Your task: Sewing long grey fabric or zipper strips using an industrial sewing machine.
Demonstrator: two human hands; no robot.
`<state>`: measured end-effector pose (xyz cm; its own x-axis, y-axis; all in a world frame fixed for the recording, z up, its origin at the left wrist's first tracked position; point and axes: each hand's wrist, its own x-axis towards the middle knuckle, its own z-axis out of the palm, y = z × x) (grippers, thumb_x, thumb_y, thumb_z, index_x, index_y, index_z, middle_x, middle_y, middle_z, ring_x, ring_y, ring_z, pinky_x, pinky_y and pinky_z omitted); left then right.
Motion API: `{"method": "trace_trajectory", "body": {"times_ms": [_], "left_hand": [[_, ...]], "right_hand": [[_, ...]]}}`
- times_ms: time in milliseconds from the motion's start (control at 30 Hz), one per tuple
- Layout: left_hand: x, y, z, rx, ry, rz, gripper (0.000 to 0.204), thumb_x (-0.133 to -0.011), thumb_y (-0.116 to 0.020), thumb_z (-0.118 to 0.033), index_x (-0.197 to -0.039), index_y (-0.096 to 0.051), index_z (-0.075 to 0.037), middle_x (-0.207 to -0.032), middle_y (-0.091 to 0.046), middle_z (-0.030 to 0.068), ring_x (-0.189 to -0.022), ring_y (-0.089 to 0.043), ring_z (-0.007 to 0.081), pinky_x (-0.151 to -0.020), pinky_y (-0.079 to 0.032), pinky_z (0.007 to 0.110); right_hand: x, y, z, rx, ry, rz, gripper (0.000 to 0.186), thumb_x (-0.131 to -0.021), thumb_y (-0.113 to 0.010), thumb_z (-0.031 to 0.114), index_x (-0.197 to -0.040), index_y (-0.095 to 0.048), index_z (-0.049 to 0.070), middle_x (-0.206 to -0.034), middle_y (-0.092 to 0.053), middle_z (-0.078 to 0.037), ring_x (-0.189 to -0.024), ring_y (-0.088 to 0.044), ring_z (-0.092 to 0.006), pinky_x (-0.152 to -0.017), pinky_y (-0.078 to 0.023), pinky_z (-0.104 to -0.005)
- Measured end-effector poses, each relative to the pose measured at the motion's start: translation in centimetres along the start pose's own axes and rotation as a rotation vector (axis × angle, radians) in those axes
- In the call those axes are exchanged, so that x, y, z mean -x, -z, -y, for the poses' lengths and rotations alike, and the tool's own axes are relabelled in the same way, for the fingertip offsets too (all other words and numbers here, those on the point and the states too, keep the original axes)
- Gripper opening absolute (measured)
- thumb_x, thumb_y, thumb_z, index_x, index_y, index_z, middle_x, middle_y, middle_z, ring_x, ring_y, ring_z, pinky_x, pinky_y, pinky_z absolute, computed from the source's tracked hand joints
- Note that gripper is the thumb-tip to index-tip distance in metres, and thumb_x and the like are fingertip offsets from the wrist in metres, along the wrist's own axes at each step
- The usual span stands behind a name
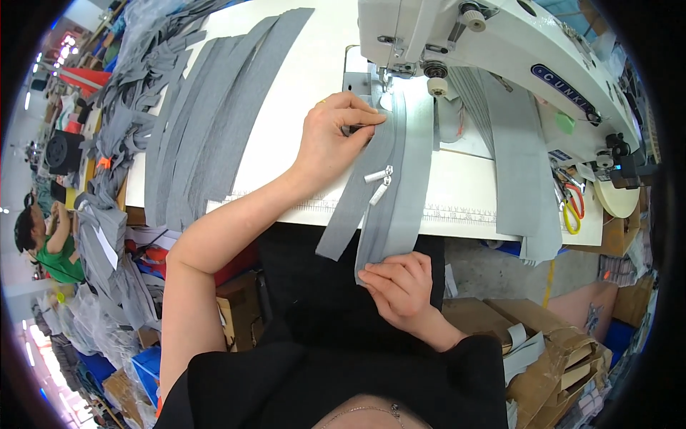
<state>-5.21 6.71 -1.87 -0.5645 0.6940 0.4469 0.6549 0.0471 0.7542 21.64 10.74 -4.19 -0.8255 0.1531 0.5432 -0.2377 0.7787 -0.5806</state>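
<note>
A long grey fabric strip (416,168) with a zipper (389,207) along it runs from under the needle area (386,80) of a white sewing machine (493,39) down past the table's front edge. Two white zipper pulls (379,175) lie on it midway. My left hand (329,136) pinches the left edge of a narrower grey strip (343,222) just in front of the needle, thumb and forefinger together. Over my lap, my right hand (401,287) grips the near end of the zipper strip between thumb and curled fingers.
Grey strips (221,107) lie fanned on the white table (286,107) at left, and more (518,164) hang over its edge at right. Scissors (572,207) with yellow and red handles lie beyond them. Cardboard boxes (550,357) stand lower right. A person in green (57,250) is far left.
</note>
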Motion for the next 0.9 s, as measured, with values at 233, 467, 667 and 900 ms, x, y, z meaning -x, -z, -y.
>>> {"method": "trace_trajectory", "body": {"times_ms": [233, 467, 667, 900], "left_hand": [[0.1, 0.0, -0.3, 0.063, 0.106, 0.018, 0.024, -0.085, -0.074, 0.008, -0.103, -0.083, -0.006, -0.103, -0.073, 0.0075, -0.092, -0.069, 0.0147, -0.077, -0.056, 0.028], [0.4, -0.3, 0.1, 0.069, 0.045, 0.061, 0.025, -0.088, -0.073, 0.007, -0.109, -0.082, -0.005, -0.108, -0.072, 0.0071, -0.097, -0.069, 0.0146, -0.081, -0.055, 0.028], [0.2, 0.0, -0.1, -0.001, 0.03, 0.068, 0.026, -0.089, -0.072, 0.006, -0.111, -0.082, -0.005, -0.107, -0.072, 0.007, -0.095, -0.069, 0.0147, -0.077, -0.056, 0.027], [0.1, -0.2, 0.6, -0.012, -0.015, 0.033, 0.03, -0.087, -0.073, 0.007, -0.112, -0.082, -0.007, -0.107, -0.073, 0.0082, -0.097, -0.071, 0.0164, -0.082, -0.058, 0.028]], "right_hand": [[-0.9, -0.6, -0.6, 0.024, -0.009, -0.042, 0.027, -0.077, -0.083, 0.006, -0.103, -0.078, 0.009, -0.102, -0.074, 0.001, -0.089, -0.065, -0.0193, -0.084, -0.043, -0.0374], [-1.3, -0.4, -0.5, 0.037, -0.028, -0.058, 0.025, -0.076, -0.083, 0.007, -0.101, -0.078, 0.008, -0.101, -0.074, 0.0, -0.09, -0.065, -0.0196, -0.084, -0.043, -0.0378], [-2.7, -0.6, -0.6, 0.083, -0.035, -0.106, 0.025, -0.076, -0.084, 0.007, -0.099, -0.078, 0.007, -0.101, -0.073, -0.001, -0.089, -0.065, -0.0203, -0.085, -0.042, -0.038], [-4.3, -0.8, -1.3, 0.126, -0.057, -0.173, 0.024, -0.078, -0.085, 0.008, -0.1, -0.077, 0.008, -0.1, -0.072, 0.0, -0.088, -0.064, -0.0204, -0.086, -0.042, -0.0383]]}}
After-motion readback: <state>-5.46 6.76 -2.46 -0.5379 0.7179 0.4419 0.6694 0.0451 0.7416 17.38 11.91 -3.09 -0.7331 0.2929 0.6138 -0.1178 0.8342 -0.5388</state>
